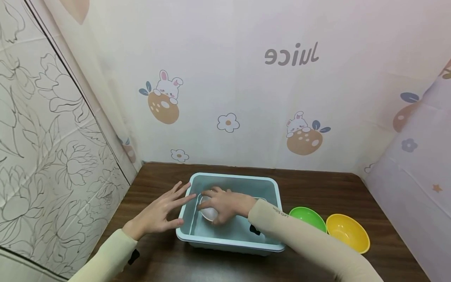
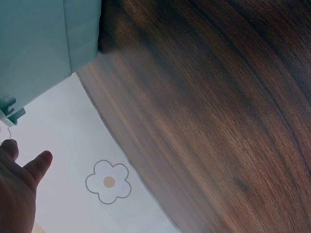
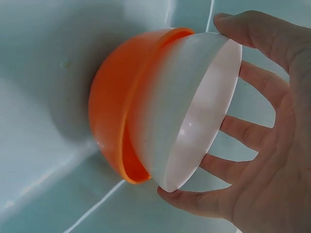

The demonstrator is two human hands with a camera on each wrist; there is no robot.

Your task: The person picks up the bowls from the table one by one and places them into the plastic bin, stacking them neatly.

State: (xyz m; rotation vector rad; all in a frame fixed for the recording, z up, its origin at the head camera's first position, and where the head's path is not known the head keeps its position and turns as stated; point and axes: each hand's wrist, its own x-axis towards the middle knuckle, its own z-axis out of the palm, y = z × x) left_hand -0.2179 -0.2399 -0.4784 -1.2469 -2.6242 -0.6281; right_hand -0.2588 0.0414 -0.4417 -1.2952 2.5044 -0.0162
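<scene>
My right hand (image 1: 225, 204) reaches down into a light blue plastic basin (image 1: 232, 242). Its fingertips and thumb hold the rim of a white bowl (image 3: 175, 107), spread around the edge. In the right wrist view the white bowl sits tilted partly inside an orange bowl (image 3: 112, 102), which lies within the basin. From the head, the hand covers much of the white bowl and the orange one is hidden. My left hand (image 1: 162, 211) holds nothing; its fingers spread beside the basin's left rim, and the fingertips overlap that rim in the head view.
A green bowl (image 1: 308, 217) and a yellow bowl (image 1: 348, 233) stand right of the basin, the green one partly behind my right sleeve. The dark wood table (image 1: 317, 184) meets a patterned sheet at its back edge. Another sheet hangs on each side.
</scene>
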